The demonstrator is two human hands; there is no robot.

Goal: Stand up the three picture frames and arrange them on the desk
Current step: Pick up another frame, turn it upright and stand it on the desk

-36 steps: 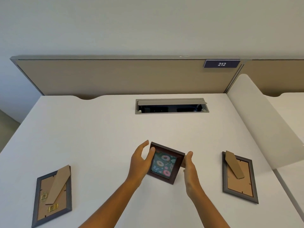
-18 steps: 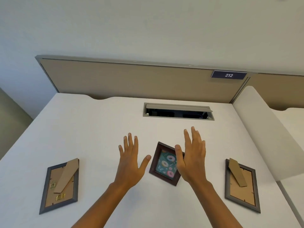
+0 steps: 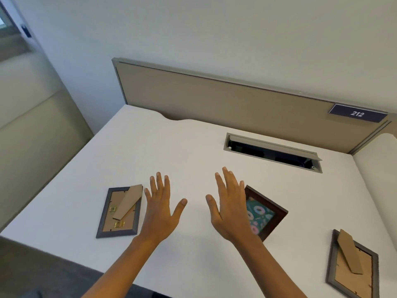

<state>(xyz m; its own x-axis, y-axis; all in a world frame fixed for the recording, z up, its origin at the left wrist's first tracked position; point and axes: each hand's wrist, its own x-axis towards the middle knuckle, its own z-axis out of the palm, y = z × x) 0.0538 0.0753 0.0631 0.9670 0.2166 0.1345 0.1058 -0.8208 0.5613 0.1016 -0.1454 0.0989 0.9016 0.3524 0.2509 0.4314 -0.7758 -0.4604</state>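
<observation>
Our left hand [image 3: 160,208] and right hand [image 3: 231,208] hover spread and empty above the desk [image 3: 182,147]; the donut-print frame [image 3: 261,214] stands at centre, while two grey frames [image 3: 119,211] [image 3: 352,263] lie face down, easels up, awaiting propping

We're seeing a white desk [image 3: 193,151], dark-brown frame [image 3: 265,214] w/ teal donut print, two grey frames [image 3: 119,212] [image 3: 352,265] showing tan backs, navy "212" tag [image 3: 357,113].

A dark brown frame [image 3: 266,214] showing a doughnut print is standing face-up at an angle, while two grey frames are lying face-down left [image 3: 119,212] and right [image 3: 352,265] of it, cardboard stands showing.
</observation>
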